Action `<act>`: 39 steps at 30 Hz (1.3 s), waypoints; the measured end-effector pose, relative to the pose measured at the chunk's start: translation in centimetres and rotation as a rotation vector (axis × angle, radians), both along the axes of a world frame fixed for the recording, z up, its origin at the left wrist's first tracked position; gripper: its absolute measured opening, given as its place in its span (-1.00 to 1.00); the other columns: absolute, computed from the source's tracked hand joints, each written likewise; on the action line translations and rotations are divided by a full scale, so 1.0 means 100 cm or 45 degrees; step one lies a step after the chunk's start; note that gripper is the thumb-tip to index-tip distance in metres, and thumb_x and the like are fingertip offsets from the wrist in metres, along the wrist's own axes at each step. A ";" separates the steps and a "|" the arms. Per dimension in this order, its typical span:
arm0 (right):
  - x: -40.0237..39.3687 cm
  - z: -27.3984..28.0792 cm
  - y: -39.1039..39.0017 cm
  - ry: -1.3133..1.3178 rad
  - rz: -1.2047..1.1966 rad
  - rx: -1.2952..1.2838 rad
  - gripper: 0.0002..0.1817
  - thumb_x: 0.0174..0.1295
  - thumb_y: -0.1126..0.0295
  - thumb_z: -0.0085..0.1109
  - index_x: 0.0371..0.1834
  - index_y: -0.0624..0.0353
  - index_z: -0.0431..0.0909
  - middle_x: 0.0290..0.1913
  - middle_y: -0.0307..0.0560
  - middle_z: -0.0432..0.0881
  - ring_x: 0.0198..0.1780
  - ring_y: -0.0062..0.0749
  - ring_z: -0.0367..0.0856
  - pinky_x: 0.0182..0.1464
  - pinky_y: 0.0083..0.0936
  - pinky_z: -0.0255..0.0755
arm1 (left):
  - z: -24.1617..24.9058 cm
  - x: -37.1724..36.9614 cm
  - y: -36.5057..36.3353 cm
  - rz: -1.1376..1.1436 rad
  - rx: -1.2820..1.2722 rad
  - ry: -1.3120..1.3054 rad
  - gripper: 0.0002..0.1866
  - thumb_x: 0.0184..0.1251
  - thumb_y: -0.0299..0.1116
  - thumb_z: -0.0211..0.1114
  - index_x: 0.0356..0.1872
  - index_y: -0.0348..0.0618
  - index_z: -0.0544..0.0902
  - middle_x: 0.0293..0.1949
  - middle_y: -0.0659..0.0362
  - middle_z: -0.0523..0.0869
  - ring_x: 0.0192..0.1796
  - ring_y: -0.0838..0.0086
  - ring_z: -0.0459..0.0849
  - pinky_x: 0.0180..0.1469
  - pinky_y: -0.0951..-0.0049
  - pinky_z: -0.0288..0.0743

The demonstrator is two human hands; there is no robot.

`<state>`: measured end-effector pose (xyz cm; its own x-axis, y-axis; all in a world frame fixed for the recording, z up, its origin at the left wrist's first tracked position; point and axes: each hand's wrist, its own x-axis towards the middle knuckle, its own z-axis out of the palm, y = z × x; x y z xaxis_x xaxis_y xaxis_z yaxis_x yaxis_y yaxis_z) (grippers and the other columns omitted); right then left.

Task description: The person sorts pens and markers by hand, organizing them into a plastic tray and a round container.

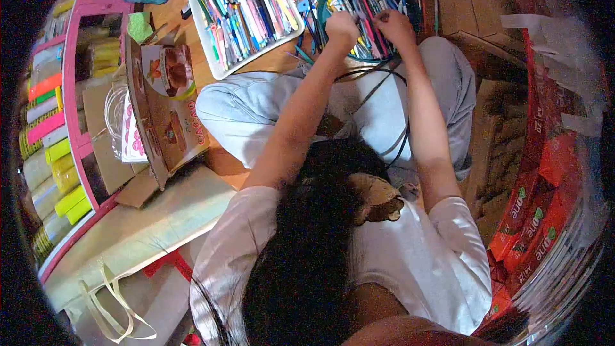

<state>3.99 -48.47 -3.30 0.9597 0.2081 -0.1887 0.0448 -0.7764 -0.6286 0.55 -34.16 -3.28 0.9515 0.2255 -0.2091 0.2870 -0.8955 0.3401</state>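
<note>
Both hands are sunk in the round dark-green plastic basin point(410, 9) of mixed pens on the floor; left hand point(341, 27) curled, grip contents unclear, right hand point(394, 25) likewise. Pens are best pulled singly, aligned, then laid in the white rectangular tray point(208, 57) alongside.

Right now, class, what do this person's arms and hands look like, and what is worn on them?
Both arms are bare from short white T-shirt sleeves down. The left hand and right hand wear no gloves; no rings, watch or bracelet can be made out.
</note>
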 end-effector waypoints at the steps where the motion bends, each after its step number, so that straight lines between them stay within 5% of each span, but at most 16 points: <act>1: -0.001 0.003 0.001 0.005 0.010 0.027 -0.69 -0.04 0.12 0.17 -0.35 0.11 0.59 -0.33 0.04 0.60 -0.24 -0.07 0.57 -0.14 -0.29 0.41 | 0.002 -0.001 0.000 0.002 0.026 -0.022 -0.78 -0.09 -0.32 0.21 -0.50 -0.31 0.62 -0.39 -0.10 0.63 -0.29 0.07 0.63 -0.24 0.24 0.52; 13: -0.002 -0.004 0.001 -0.019 0.013 0.017 -0.68 -0.03 0.12 0.17 -0.30 0.10 0.58 -0.26 0.07 0.59 -0.18 -0.10 0.55 -0.10 -0.34 0.40 | 0.006 -0.003 -0.002 0.282 -0.032 -0.007 -0.80 -0.11 -0.43 0.23 -0.41 -0.32 0.58 -0.30 -0.10 0.60 -0.25 0.11 0.63 -0.25 0.32 0.54; 19: 0.001 -0.002 -0.001 -0.101 0.030 -0.016 -0.66 -0.03 0.09 0.16 -0.30 0.11 0.59 -0.26 0.08 0.59 -0.19 -0.10 0.56 -0.11 -0.33 0.40 | -0.002 -0.003 0.008 0.178 -0.044 -0.107 -0.73 -0.13 -0.30 0.31 -0.45 -0.33 0.60 -0.36 -0.10 0.62 -0.27 0.12 0.63 -0.23 0.28 0.52; 26: -0.002 0.005 0.004 -0.103 -0.069 0.161 -0.63 0.01 0.09 0.12 -0.32 0.18 0.58 -0.36 0.08 0.60 -0.28 -0.13 0.58 -0.17 -0.37 0.42 | -0.028 0.020 0.047 0.025 -0.868 0.110 -0.59 -0.21 -0.12 0.40 -0.63 -0.35 0.57 -0.64 -0.04 0.60 -0.62 0.34 0.59 -0.44 0.43 0.48; 27: -0.001 0.005 0.004 -0.095 -0.083 0.188 -0.63 0.02 0.09 0.11 -0.32 0.19 0.58 -0.37 0.07 0.61 -0.29 -0.14 0.59 -0.19 -0.38 0.42 | 0.028 0.006 0.040 0.209 -0.993 0.295 -0.62 -0.18 -0.09 0.40 -0.58 -0.26 0.60 -0.64 0.02 0.59 -0.63 0.45 0.55 -0.50 0.49 0.44; 30: 0.004 -0.015 0.010 -0.079 -0.044 0.346 -0.58 0.01 0.04 0.12 -0.34 0.24 0.58 -0.33 0.17 0.59 -0.21 -0.01 0.55 -0.14 -0.26 0.40 | 0.011 0.002 0.060 -0.253 -0.925 0.132 -0.70 -0.14 -0.09 0.36 -0.55 -0.13 0.60 -0.66 0.08 0.55 -0.62 0.43 0.51 -0.52 0.46 0.38; 32: 0.002 -0.013 0.017 0.094 0.012 0.463 -0.54 0.01 0.03 0.14 -0.32 0.28 0.58 -0.33 0.14 0.60 -0.24 -0.13 0.57 -0.18 -0.34 0.41 | 0.037 -0.009 0.056 -0.386 -0.844 0.145 -0.70 -0.08 -0.10 0.30 -0.59 -0.14 0.54 -0.70 0.18 0.48 -0.63 0.45 0.41 -0.56 0.46 0.29; 34: -0.008 0.004 0.028 0.205 0.078 0.575 -0.51 0.00 0.02 0.15 -0.31 0.31 0.58 -0.34 0.08 0.61 -0.27 -0.26 0.58 -0.22 -0.41 0.41 | 0.056 -0.016 0.049 -0.272 -0.512 0.368 -0.76 -0.06 -0.22 0.25 -0.28 0.14 0.59 -0.61 0.02 0.56 -0.57 0.22 0.54 -0.44 0.35 0.43; 36: -0.022 0.029 0.034 0.250 0.161 0.685 -0.50 0.00 0.01 0.17 -0.32 0.33 0.58 -0.37 0.00 0.63 -0.33 -0.39 0.57 -0.26 -0.48 0.41 | 0.034 -0.020 0.058 -0.499 -0.512 0.267 -0.80 -0.06 -0.16 0.24 -0.36 0.13 0.61 -0.66 0.07 0.54 -0.62 0.26 0.52 -0.50 0.36 0.41; 37: -0.020 0.022 0.036 0.288 0.191 0.658 -0.59 0.05 0.07 0.16 -0.30 0.24 0.60 -0.55 -0.27 0.56 -0.57 -0.68 0.45 -0.51 -0.67 0.32 | 0.029 -0.023 0.060 -0.609 -0.511 0.210 -0.81 -0.06 -0.12 0.24 -0.41 0.13 0.62 -0.69 0.10 0.54 -0.65 0.28 0.51 -0.54 0.36 0.40; 39: -0.026 0.029 0.039 0.396 0.123 0.720 -0.63 0.05 0.13 0.18 -0.31 0.26 0.59 -0.54 -0.27 0.56 -0.58 -0.71 0.44 -0.53 -0.71 0.30 | 0.039 -0.021 0.056 -0.437 -0.391 0.388 -0.70 -0.11 -0.06 0.29 -0.52 -0.09 0.64 -0.77 0.12 0.50 -0.70 0.34 0.51 -0.59 0.39 0.39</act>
